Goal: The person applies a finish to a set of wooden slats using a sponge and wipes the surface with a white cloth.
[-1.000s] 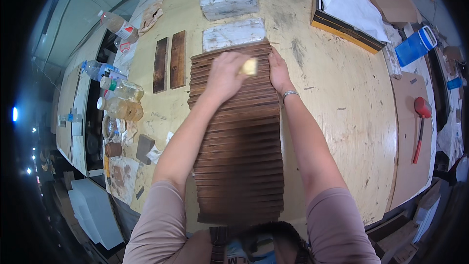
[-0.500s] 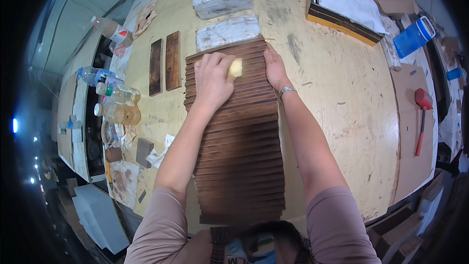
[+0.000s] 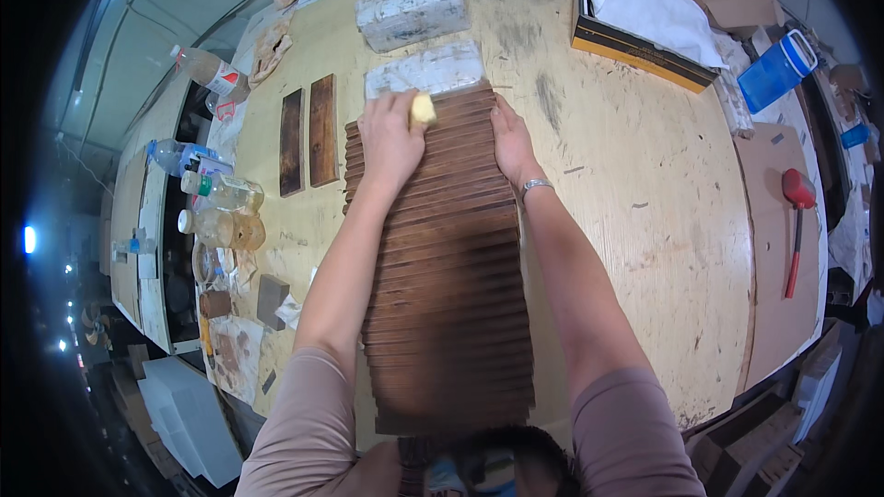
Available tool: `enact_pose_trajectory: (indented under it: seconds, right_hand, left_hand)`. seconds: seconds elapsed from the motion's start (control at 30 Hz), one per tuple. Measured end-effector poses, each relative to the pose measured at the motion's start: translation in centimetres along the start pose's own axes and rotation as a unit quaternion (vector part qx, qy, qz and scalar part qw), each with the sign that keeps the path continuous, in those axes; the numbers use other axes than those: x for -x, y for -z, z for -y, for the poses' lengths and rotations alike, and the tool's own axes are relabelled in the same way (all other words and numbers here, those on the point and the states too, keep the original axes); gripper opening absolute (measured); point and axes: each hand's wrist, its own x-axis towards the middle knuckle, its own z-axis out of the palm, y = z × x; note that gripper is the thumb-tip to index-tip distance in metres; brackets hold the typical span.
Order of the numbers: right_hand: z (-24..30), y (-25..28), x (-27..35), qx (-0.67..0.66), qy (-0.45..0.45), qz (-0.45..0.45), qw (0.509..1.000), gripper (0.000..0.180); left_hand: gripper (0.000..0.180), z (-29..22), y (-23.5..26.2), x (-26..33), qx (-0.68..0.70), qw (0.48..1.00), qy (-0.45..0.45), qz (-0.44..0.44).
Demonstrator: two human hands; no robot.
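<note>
Pressing a small yellow sponge (image 3: 423, 109) onto the far end of the row of dark wooden slats (image 3: 442, 258), your left hand (image 3: 391, 138) curls closed around it; your right hand (image 3: 509, 140) lies open and flat on the slats' far right edge.

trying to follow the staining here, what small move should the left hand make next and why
Probably draw the left hand and its small yellow sponge back toward the body along the row of dark brown wooden slats: the sponge sits at the far end, while the right hand steadies the slats' edge.
</note>
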Motion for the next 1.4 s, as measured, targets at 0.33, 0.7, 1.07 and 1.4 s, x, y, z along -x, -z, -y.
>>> enact_pose_trajectory:
  seconds: [0.33,0.7,1.07,1.4]
  right_hand:
    - [-0.5,0.3,-0.1,0.004,0.0,-0.004,1.0,0.049]
    - [-0.5,0.8,-0.1,0.019,-0.008,-0.013,1.0,0.048]
    - [-0.3,0.5,-0.1,0.017,-0.01,0.006,1.0,0.05]
    - [-0.1,0.5,0.0,0.007,-0.032,0.019,0.999,0.052]
  left_hand:
    - [0.046,-2.1,-3.2,-4.3,0.004,0.997,-0.078,-0.025]
    - [0.04,-2.3,-1.5,-2.3,-0.025,0.998,-0.012,0.047]
    - [0.044,12.6,7.0,2.4,-0.117,0.973,0.201,0.012]
    - [0.044,7.6,4.0,0.7,-0.145,0.987,0.068,0.007]
